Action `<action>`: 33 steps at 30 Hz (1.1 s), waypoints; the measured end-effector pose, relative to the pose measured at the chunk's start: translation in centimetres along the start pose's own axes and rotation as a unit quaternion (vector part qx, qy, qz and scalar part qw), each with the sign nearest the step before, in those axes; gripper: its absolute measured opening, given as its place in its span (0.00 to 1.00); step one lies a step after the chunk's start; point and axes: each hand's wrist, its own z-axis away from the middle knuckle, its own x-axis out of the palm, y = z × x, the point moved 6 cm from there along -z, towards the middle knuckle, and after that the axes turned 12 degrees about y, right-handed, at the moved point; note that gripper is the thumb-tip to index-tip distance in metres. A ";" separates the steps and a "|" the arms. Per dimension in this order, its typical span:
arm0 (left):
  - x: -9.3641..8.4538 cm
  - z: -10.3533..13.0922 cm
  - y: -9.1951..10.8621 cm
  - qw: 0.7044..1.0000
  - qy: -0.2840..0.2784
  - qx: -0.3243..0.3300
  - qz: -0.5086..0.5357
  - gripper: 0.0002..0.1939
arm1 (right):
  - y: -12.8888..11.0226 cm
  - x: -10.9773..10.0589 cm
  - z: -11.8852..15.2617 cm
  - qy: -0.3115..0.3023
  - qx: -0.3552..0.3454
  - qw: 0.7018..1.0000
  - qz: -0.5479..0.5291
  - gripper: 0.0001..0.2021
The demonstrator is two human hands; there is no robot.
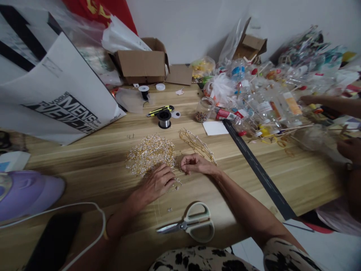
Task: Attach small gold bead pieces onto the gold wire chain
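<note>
A heap of gold and clear beads (153,150) lies on the wooden table. My left hand (160,181) rests at its lower edge, fingers curled together; what they hold, if anything, is hidden. Just to the right, my right hand (196,164) has thumb and index finger pinched at a tiny piece, too small to name. Below the hands lies a short beaded chain (177,187). Beaded strands (197,145) in gold and silver stretch behind my right hand. Scissors with pale handles (199,222) lie nearer to me, beside a few small clear beads (169,209).
A wire spool (164,119), a yellow cutter (159,110) and a jar of beads (203,110) stand farther back. A dark flat strip (259,169) crosses the table. Plastic bottles (265,105) crowd the right, near another person's hands (349,148). A large bag (56,90) stands left.
</note>
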 end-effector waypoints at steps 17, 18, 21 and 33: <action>0.3 0.0 0.2 1.000 0.000 0.007 -0.014 0.11 | -0.1 -0.2 -0.1 0.006 0.000 1.000 -0.004 0.14; 0.3 0.0 0.2 1.000 0.000 0.006 -0.015 0.11 | -0.2 -0.2 -0.1 0.008 0.001 1.000 -0.004 0.14; 0.3 0.0 0.2 1.000 0.002 0.005 -0.019 0.11 | -0.2 -0.2 -0.1 0.010 0.003 1.000 -0.006 0.14; 0.2 -0.1 0.2 1.000 0.008 0.004 -0.017 0.09 | 0.1 -0.4 -0.1 0.012 0.002 1.000 -0.022 0.12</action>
